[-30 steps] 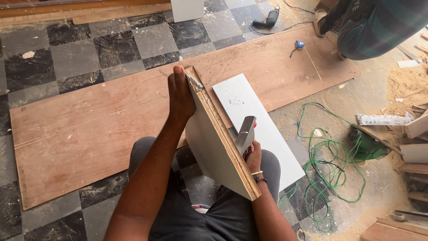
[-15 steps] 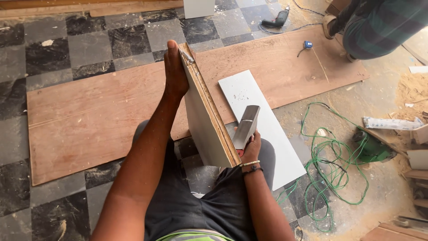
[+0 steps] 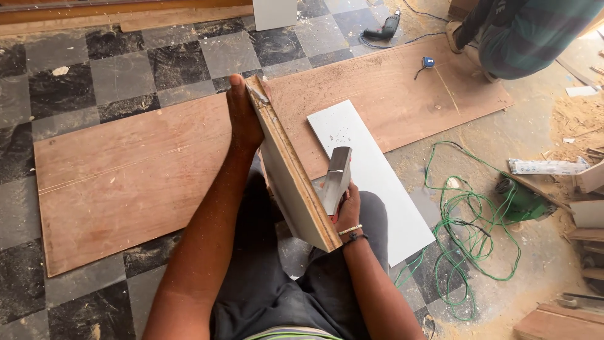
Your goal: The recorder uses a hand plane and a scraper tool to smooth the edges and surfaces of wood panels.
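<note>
I hold a white-faced board upright on edge over my lap, its raw wooden edge facing up. My left hand grips the far end of that board. My right hand sits by the near end, closed around a flat grey metal tool that rests against the board's right side. A second white panel lies flat on the floor to the right of the board.
A large plywood sheet lies on the checkered tile floor. Another person crouches at top right, near a drill and a blue tape measure. Tangled green cable and wood offcuts lie at right.
The view has shifted slightly. My right hand with the metal tool has moved a little along the board's edge; my left hand keeps its grip on the far end.
</note>
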